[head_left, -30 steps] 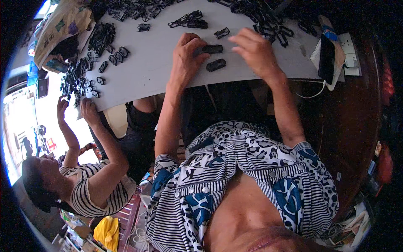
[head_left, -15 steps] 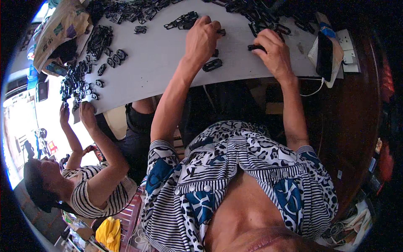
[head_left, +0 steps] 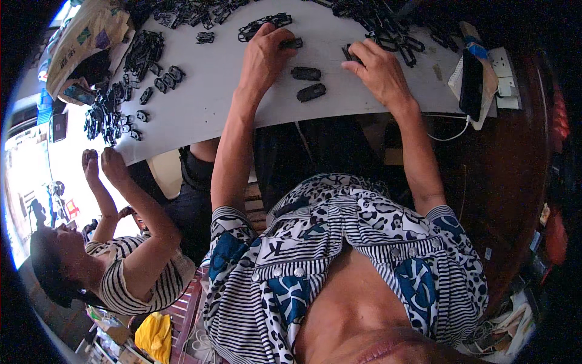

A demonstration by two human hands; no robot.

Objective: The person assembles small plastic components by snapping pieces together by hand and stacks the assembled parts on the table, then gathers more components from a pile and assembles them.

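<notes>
My left hand (head_left: pixel 262 60) is over the far middle of the table, its thumb and fingers closed on a small black plastic part (head_left: pixel 293 43). To the right, my right hand (head_left: pixel 381 71) pinches another black part (head_left: pixel 350 53), tilted up and partly hidden by the fingers. Between my hands and nearer to me lie two oblong black plastic pieces, one (head_left: pixel 305 73) a little behind the other (head_left: pixel 311 92). Just past my left hand's fingers is a row of black open frames (head_left: pixel 265 25).
Heaps of black parts lie at the back right (head_left: pixel 388 27) and far left (head_left: pixel 144 54) of the white table (head_left: pixel 200 91). A phone (head_left: pixel 471 82) on a cable leans near a power strip (head_left: pixel 504 79). At left a co-worker (head_left: pixel 139 261) in stripes handles small parts.
My left hand has moved left with its part, uncovering the loose pieces. The right hand has shifted left and toward me, its part turned from flat to tilted. The co-worker's hands moved slightly left.
</notes>
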